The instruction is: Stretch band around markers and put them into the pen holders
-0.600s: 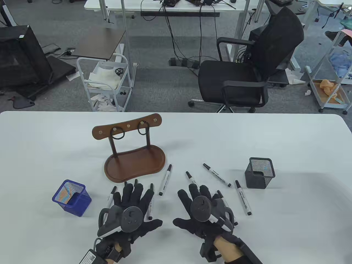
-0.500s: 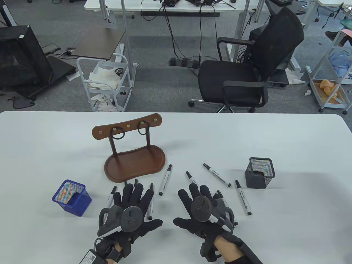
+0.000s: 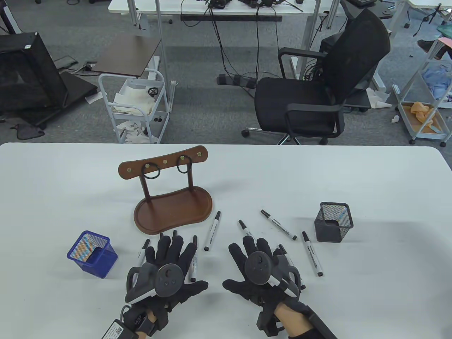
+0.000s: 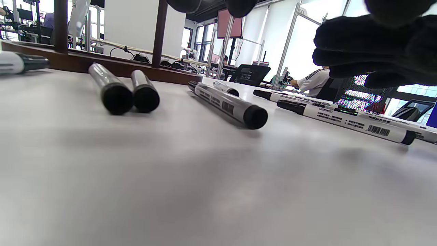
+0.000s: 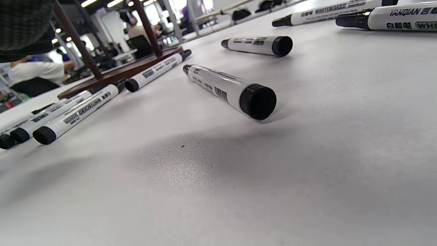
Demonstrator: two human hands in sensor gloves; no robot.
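Both my hands are flat on the white surface (image 3: pixel 353 169) right now, palms down, fingers spread and relaxed, not gripping anything. My left hand (image 3: pixel 169 272) lies over a few of the white whiteboard markers with black caps, and a couple of caps poke out past my fingertips. My right hand (image 3: pixel 263 270) covers another one or two the same way.

Just beyond my left hand, between the two hands, one marker (image 3: pixel 212 231) lies loose, pointing away from me. To the right there are two more loose ones, a slanted one (image 3: pixel 278 225) further out and one (image 3: pixel 312 253) just beside my right hand.

The blue wire-mesh pen holder (image 3: pixel 92 254) sits upright off to my left, near my hand but not touching. The black wire-mesh pen holder (image 3: pixel 333 221) stands upright on the right, a bit further out. I can't tell whether either has anything in it.

Past the markers is a brown wooden stand with an oval tray base (image 3: pixel 173 211), and two black elastic bands (image 3: pixel 152 172) hang from pegs on its top bar.
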